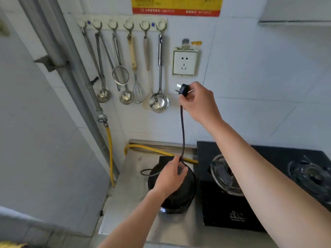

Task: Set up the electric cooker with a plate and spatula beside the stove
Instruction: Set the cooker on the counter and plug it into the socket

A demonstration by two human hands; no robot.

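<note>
Our right hand (196, 102) grips the black plug (183, 89) at frame centre, below the wall socket (184, 63); our left hand (170, 176) pinches its cord (183, 133) over the electric cooker (176, 192), lower centre.

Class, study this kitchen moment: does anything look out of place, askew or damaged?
Nothing looks damaged or spilled. The plug is merely unplugged, held in the right hand below the wall socket; utensils hang in order.
</note>
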